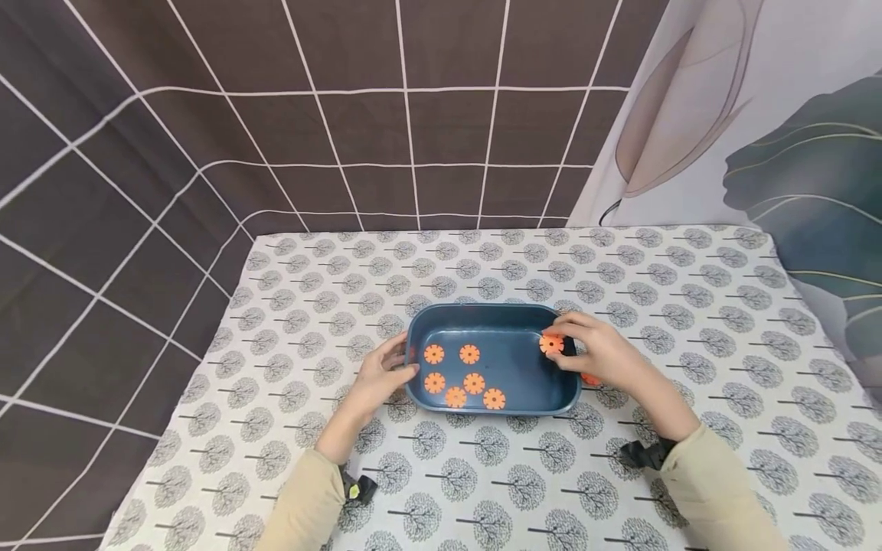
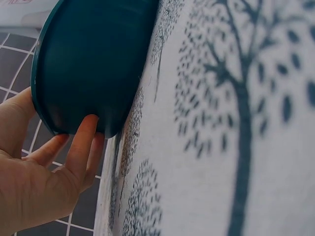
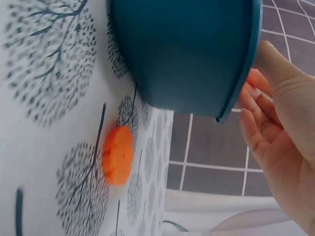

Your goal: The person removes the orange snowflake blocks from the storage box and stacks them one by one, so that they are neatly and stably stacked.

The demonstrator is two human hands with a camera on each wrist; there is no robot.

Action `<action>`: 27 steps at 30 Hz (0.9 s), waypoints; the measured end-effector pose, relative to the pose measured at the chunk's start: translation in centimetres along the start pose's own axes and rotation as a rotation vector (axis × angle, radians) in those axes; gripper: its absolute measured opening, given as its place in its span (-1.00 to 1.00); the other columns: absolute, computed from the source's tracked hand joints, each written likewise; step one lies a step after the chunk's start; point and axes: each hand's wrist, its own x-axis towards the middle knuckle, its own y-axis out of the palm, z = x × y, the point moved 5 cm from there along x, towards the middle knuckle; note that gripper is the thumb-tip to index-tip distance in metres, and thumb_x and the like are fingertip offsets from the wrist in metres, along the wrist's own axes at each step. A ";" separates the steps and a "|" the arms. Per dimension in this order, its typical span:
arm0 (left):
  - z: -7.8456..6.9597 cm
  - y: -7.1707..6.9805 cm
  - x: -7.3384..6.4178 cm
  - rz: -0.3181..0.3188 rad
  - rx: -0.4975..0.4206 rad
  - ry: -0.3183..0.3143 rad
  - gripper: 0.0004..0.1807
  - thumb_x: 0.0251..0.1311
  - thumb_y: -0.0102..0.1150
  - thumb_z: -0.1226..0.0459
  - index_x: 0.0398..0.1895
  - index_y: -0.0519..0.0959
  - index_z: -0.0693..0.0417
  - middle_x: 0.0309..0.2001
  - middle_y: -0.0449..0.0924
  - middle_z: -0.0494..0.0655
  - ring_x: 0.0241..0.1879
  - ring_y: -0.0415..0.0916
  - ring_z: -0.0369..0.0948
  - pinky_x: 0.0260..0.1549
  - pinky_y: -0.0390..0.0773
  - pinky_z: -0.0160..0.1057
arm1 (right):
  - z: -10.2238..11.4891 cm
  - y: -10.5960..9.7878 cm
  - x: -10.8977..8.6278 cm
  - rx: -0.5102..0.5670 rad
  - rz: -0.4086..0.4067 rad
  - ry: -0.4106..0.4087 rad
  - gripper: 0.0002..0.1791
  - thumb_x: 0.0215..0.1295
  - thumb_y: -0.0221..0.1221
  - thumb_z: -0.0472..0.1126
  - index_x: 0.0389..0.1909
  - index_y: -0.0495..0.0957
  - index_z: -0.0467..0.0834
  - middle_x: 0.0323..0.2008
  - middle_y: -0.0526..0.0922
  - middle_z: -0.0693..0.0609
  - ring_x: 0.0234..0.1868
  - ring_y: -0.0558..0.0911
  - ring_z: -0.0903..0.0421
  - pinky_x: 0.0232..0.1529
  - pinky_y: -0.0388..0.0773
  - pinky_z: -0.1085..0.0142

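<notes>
A dark blue plastic tub (image 1: pixel 524 380) sits on the table, with several flat orange notched discs (image 1: pixel 434 354) lying on its floor, mostly toward the left. My left hand (image 1: pixel 377 376) grips the tub's left end, the thumb at the rim and the fingers against the outer wall (image 2: pixel 93 64). Over the right end of the tub, my right hand (image 1: pixel 601 350) pinches another orange notched disc (image 1: pixel 551 343) between thumb and fingers. Only a sliver of that disc (image 3: pixel 259 81) shows in the right wrist view, past the rim. One more orange notched disc (image 3: pixel 118 156) lies on the cloth outside the tub's right end.
A white tablecloth (image 1: pixel 482 490) printed with grey trees covers the table. Dark cloth with a white grid (image 1: pixel 455 122) hangs behind and on the left; a pale leaf-patterned curtain (image 1: pixel 689 99) hangs at the right. Black straps (image 1: pixel 644 454) circle both wrists.
</notes>
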 end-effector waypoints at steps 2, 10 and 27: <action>0.0 -0.1 0.0 -0.003 -0.002 0.001 -0.27 0.02 0.20 0.43 0.34 0.26 0.00 0.23 0.34 0.08 0.19 0.32 0.03 -0.08 0.62 -0.14 | -0.1 -0.4 -0.4 -0.001 -0.030 -0.020 -0.60 -0.16 0.41 -0.30 -0.19 0.63 -0.24 -0.21 0.60 -0.01 -0.21 0.60 0.05 -0.22 0.65 0.15; -0.1 -0.2 -0.1 0.005 0.008 -0.019 -0.27 0.05 0.19 0.43 0.35 0.24 0.02 0.25 0.31 0.09 0.22 0.29 0.02 -0.02 0.59 -0.13 | -0.7 -1.4 -1.9 -0.003 -0.138 -0.073 -0.57 -0.28 0.43 -0.35 -0.23 0.62 -0.23 -0.24 0.62 0.00 -0.24 0.61 0.06 -0.13 0.59 0.46; -0.8 0.1 -0.7 0.012 0.007 -0.022 -0.27 0.06 0.17 0.44 0.36 0.23 0.05 0.26 0.30 0.12 0.23 0.29 0.04 0.04 0.54 -0.09 | -2.3 -2.0 -5.1 -0.040 -0.004 0.134 -0.57 -0.16 0.41 -0.32 -0.17 0.59 -0.27 -0.18 0.64 -0.10 -0.19 0.63 -0.06 -0.15 0.63 0.03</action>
